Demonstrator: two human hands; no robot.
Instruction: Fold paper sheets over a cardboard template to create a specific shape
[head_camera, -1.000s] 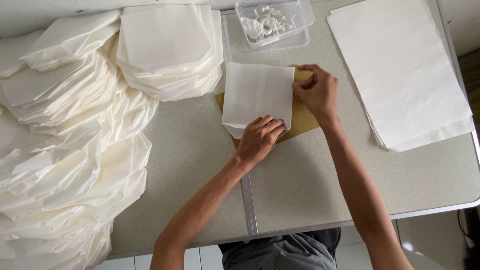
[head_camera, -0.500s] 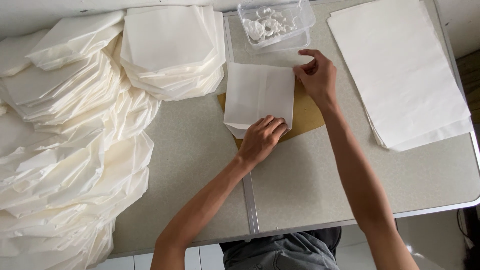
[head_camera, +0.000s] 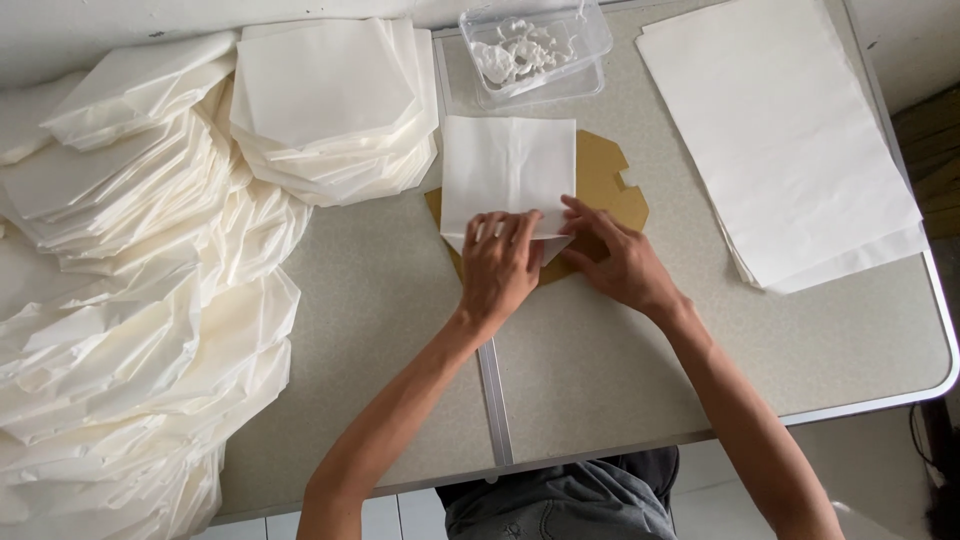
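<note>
— Where's the folded white sheet (head_camera: 508, 175)?
— On the tan cardboard template (head_camera: 605, 180), mid-surface (head_camera: 620, 380). The left hand (head_camera: 500, 265) and right hand (head_camera: 620, 262) press its near edge, fingers flat and slightly spread.
— Room around?
— Bare toward the near rim; clear tub (head_camera: 535, 48) behind.

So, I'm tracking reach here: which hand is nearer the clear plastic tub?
Right. The right hand lies below the clear plastic tub, slightly closer; the left hand sits further left, on the folded paper.
</note>
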